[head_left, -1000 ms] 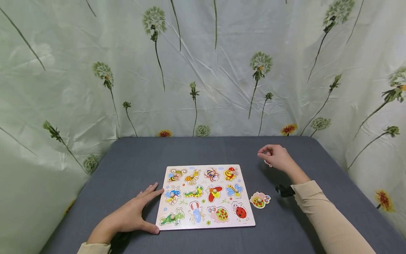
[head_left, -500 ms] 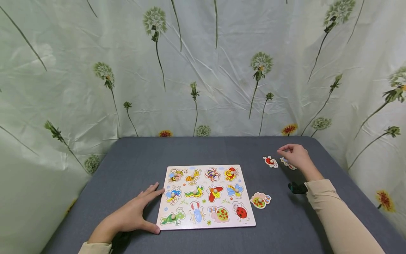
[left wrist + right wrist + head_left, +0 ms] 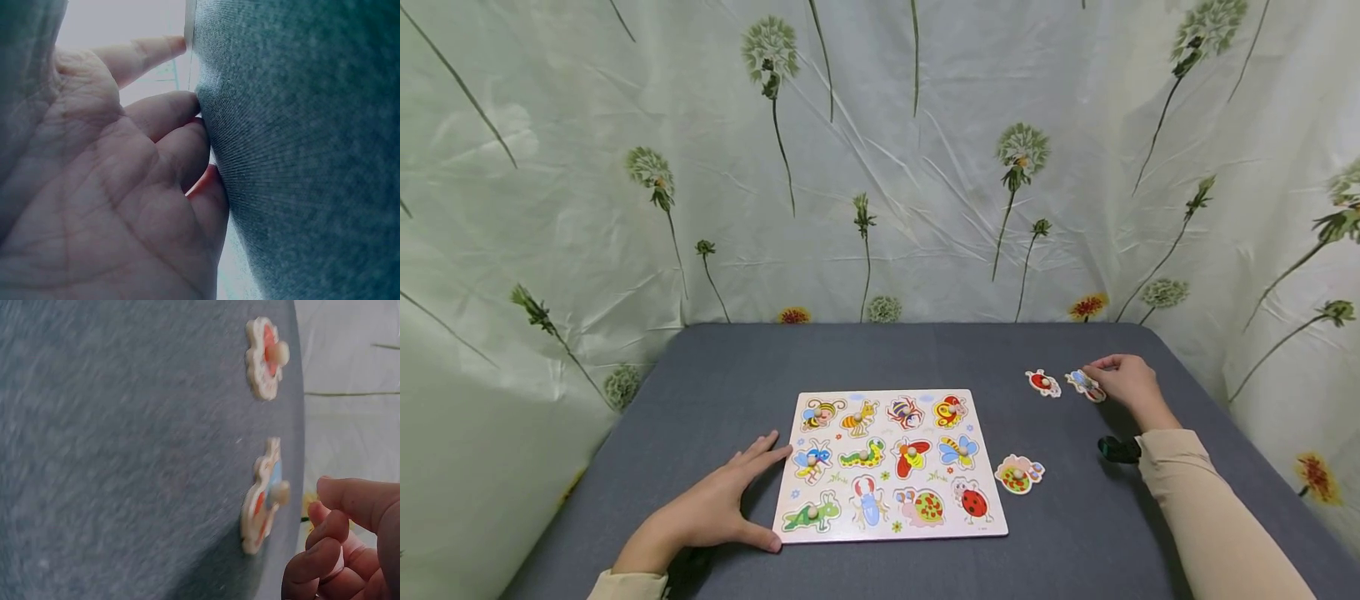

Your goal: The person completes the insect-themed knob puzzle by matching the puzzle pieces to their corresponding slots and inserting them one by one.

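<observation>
A wooden insect knob puzzle board (image 3: 889,475) lies flat; its bottom-row beetle, snail and ladybug pictures show without knobs. Along its left edge my left hand (image 3: 718,500) is spread, with thumb and fingers at the edge; the left wrist view shows its palm and fingertips down by the cloth. My right hand (image 3: 1129,385) hovers just over the blue-and-red beetle piece (image 3: 1086,386), its thumb and index finger a little apart. In the right wrist view, the fingers, loosely bent and holding nothing, are beside that piece's wooden knob (image 3: 282,492).
A ladybug piece (image 3: 1043,383) lies left of the beetle piece. Closer to the board's right edge is a snail piece (image 3: 1018,474). The dark grey cloth-covered table (image 3: 880,354) ends at a flower-printed curtain (image 3: 947,192).
My right hand has moved right, from over the ladybug piece to the beetle piece, and come lower. The ladybug and beetle pieces have come into view. My left hand stays at the board's edge.
</observation>
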{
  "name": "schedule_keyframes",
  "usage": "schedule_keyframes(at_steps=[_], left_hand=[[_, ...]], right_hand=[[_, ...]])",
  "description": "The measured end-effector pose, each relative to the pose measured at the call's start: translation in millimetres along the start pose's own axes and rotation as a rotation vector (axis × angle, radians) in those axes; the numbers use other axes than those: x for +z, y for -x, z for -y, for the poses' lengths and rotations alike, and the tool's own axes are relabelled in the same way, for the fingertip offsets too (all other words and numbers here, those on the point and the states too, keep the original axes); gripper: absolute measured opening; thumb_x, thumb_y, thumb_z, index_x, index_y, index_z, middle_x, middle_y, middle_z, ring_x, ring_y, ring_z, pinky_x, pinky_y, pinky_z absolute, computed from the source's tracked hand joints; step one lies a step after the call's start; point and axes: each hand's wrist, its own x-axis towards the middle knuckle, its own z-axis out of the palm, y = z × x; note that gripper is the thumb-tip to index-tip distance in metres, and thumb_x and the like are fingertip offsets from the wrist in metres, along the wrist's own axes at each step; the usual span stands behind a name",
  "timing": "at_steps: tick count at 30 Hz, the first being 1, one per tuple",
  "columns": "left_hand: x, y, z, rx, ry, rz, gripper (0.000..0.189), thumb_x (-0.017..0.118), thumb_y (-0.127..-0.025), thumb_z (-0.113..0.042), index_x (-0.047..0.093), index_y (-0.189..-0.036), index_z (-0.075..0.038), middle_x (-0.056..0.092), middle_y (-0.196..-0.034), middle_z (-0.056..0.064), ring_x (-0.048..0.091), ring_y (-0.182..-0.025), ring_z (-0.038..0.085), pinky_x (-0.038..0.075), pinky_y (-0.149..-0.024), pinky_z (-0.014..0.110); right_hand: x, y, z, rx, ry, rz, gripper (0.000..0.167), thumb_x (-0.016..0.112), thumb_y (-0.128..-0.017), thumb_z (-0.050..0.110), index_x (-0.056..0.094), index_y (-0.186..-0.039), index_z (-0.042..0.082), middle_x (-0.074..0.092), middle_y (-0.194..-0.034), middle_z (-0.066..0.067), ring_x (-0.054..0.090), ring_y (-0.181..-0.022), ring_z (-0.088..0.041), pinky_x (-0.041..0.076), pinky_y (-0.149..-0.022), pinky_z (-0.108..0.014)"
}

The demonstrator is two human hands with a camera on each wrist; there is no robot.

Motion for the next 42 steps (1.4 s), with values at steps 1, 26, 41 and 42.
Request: schedule_keyframes(at_steps=[1, 26, 41, 42], left_hand=[[0.2, -0.3, 0.3, 0.001, -0.001, -0.001, 0.124, 0.1, -0.065, -0.056, 0.04, -0.168, -0.021, 0.021, -0.179, 0.022, 0.017, -0.163, 0.056, 0.018, -0.124, 0.082], [0.3, 0.0, -1.8, -0.018, -0.011, -0.006, 0.126, 0.101, -0.063, -0.056, 0.04, -0.168, -0.021, 0.021, -0.179, 0.022, 0.017, -0.163, 0.056, 0.02, -0.123, 0.082], [0.2, -0.3, -1.7, -0.034, -0.01, 0.002, 0.125, 0.101, -0.064, -0.055, 0.04, -0.168, -0.022, 0.021, -0.179, 0.021, 0.016, -0.163, 0.055, 0.02, -0.123, 0.082], [0.2, -0.4, -1.7, -0.034, -0.009, 0.003, 0.125, 0.101, -0.064, -0.055, 0.04, -0.168, -0.022, 0.021, -0.179, 0.021, 0.015, -0.163, 0.055, 0.02, -0.123, 0.082]], right_hand=[[0, 0.0, -2, 0.008, 0.006, 0.001, 0.046, 0.06, -0.107, 0.031, 0.069, -0.12, -0.013, 0.063, -0.125, -0.038, 0.052, -0.121, -0.061, 0.049, -0.093, -0.063], [3, -1.1, -21, 0.048, 0.03, 0.044, 0.057, 0.065, -0.104, 0.046, 0.075, -0.115, -0.009, 0.07, -0.116, -0.031, 0.06, -0.102, -0.043, 0.044, -0.074, -0.037], [4, -3.1, -18, 0.011, 0.049, 0.044, 0.044, 0.071, -0.1, 0.041, 0.083, -0.092, -0.001, 0.077, -0.096, -0.018, 0.058, -0.081, -0.027, 0.041, -0.065, -0.032], [3, -3.4, -18, 0.012, 0.056, 0.041, 0.043, 0.071, -0.099, 0.04, 0.083, -0.092, -0.001, 0.077, -0.093, -0.018, 0.058, -0.081, -0.028, 0.041, -0.064, -0.032]])
